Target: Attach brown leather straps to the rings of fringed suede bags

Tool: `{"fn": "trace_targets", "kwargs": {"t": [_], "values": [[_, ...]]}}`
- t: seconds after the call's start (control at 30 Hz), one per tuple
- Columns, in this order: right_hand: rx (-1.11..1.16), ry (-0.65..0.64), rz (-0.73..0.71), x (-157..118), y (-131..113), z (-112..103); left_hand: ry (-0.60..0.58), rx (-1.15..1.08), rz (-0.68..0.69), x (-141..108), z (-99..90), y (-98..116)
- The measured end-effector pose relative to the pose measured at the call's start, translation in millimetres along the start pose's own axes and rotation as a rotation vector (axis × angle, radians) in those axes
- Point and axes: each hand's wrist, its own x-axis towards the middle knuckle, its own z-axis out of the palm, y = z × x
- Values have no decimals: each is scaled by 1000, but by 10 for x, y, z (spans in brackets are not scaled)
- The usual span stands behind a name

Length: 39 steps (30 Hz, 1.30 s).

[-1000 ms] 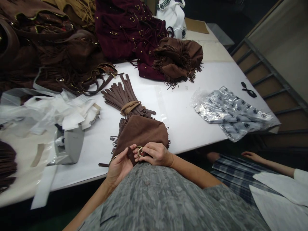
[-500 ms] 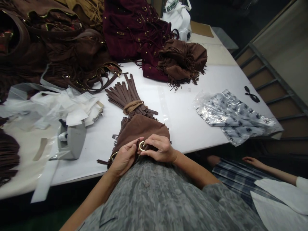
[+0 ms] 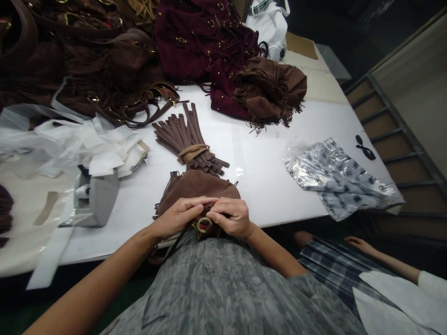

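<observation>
A brown fringed bag [image 3: 202,186] lies at the table's front edge against my body. My left hand [image 3: 181,215] is closed on the bag's top edge, its fingers stretched toward the other hand. Beside it my right hand [image 3: 231,215] pinches the same edge, and the fingertips of both hands meet. A gold ring [image 3: 204,225] hangs just below, between the hands. Behind the bag lies a bundle of brown straps [image 3: 188,139], tied round with a tan band. What exactly the fingertips grip is hidden.
Dark brown bags [image 3: 115,70] and maroon bags [image 3: 188,42] are piled at the back. At left stands a grey tape dispenser [image 3: 101,200] near white papers [image 3: 104,149]. A patterned plastic-wrapped packet [image 3: 335,172] lies right. Another person's hand [image 3: 359,243] shows at lower right.
The gold ring was between my fingers and now hangs below them. My left hand has flattened over the bag and come against my right hand. The view has shifted slightly.
</observation>
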Motion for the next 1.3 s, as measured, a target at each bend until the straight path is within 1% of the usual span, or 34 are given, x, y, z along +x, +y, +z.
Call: {"fn": "trace_targets", "kwargs": {"t": [0.1, 0.17, 0.23, 0.27, 0.33, 0.4, 0.43, 0.5, 0.53, 0.6, 0.67, 0.77, 0.8, 0.87, 0.9, 0.97, 1.03, 1.07, 1.13, 1.17, 1.23, 1.3], "values": [[27, -6, 52, -106, 52, 47, 10, -139, -31, -20, 88, -88], [42, -6, 124, -172, 88, 51, 57, -257, -66, -59, 181, -141], [52, 7, 197, -218, 128, 33, 111, -299, -96, -109, 263, -159], [55, 15, 226, -230, 150, 22, 136, -273, -111, -134, 292, -150], [61, 13, 268, -227, 199, -1, 178, -153, -136, -172, 323, -106], [52, -17, 298, -189, 247, -22, 220, -35, -145, -186, 323, -46], [36, -33, 303, -160, 264, -35, 247, -10, -142, -182, 318, -15], [-13, -48, 274, -84, 269, -74, 321, -42, -139, -157, 305, 51], [-44, -56, 235, -41, 249, -101, 365, -84, -136, -136, 301, 93], [-124, -107, 128, 51, 161, -166, 441, -188, -123, -84, 308, 210], [-268, -170, 30, 154, 18, -238, 481, -287, -118, -24, 352, 383], [-540, -201, -26, 349, -216, -381, 542, -408, -69, 65, 503, 684], [-589, -215, -32, 426, -276, -448, 562, -443, -43, 92, 569, 768], [-581, -308, -37, 581, -335, -610, 575, -504, -13, 144, 705, 863], [-533, -369, -32, 648, -327, -697, 562, -537, -24, 169, 765, 864], [-402, -476, -4, 725, -238, -842, 533, -605, -89, 210, 851, 772], [-276, -563, 49, 698, -77, -905, 533, -687, -178, 227, 883, 591], [-225, -598, 79, 644, 12, -896, 541, -725, -222, 221, 881, 490], [-149, -653, 152, 480, 166, -804, 546, -758, -296, 177, 851, 309], [-120, -660, 191, 385, 219, -732, 545, -752, -321, 141, 829, 240], [-78, -627, 262, 208, 274, -572, 556, -714, -348, 60, 784, 148], [-64, -572, 304, 80, 281, -436, 583, -699, -359, -13, 750, 92]]}}
